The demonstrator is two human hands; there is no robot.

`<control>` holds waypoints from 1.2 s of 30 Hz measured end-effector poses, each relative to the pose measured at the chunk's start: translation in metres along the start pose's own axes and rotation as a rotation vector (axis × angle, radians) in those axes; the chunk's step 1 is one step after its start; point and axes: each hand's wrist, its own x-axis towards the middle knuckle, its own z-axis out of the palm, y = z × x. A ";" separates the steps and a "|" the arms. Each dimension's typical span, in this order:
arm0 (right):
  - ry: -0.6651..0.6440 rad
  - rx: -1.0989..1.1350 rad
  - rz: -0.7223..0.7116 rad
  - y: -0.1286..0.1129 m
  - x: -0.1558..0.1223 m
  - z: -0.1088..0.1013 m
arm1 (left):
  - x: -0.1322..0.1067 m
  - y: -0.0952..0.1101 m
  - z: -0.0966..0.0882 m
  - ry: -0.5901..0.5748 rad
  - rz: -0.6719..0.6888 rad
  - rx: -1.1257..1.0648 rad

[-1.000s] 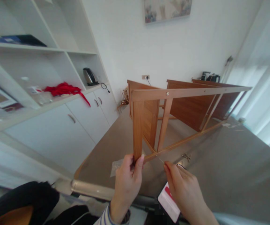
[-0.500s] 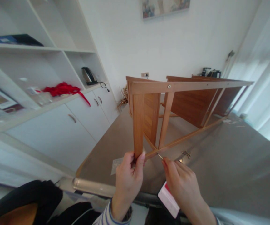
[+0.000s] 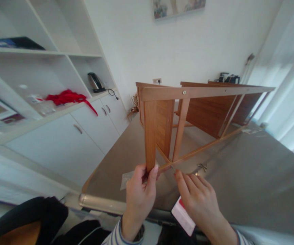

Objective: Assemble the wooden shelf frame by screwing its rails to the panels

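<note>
A brown wooden shelf frame lies on its side on the table. Around the lower end of its near upright board, my left hand is closed, thumb in front. My right hand is closed, fingertips pinching a thin metal bolt against the frame's lower rail, close to the crossbar joint. Most of the bolt is hidden by the fingers. Just beyond the right hand, several loose bolts lie on the tabletop.
The grey-brown table has a small clear plastic bag left of my left hand. A white-and-pink card-like object is at the near edge, below my right hand. White cabinets hold a kettle and red cloth.
My right hand has shifted slightly left and closer to the rail, and less of the bolt shows. My left hand and the shelf frame stay in place.
</note>
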 end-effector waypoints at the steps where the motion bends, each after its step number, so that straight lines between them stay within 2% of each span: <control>1: -0.007 -0.016 -0.012 0.000 0.001 -0.001 | 0.000 0.000 0.000 -0.002 -0.001 -0.001; 7: -0.017 -0.036 -0.035 0.001 0.003 -0.001 | 0.000 0.002 0.000 0.007 -0.006 -0.019; 19: 0.054 0.147 0.183 -0.008 0.000 0.013 | -0.003 0.000 0.000 0.007 -0.034 -0.012; 28: 0.070 0.239 0.239 -0.012 -0.002 0.016 | -0.005 -0.002 0.001 0.006 -0.063 -0.034; 36: 0.072 0.293 0.278 -0.014 -0.002 0.016 | -0.006 -0.002 0.001 0.012 -0.038 -0.018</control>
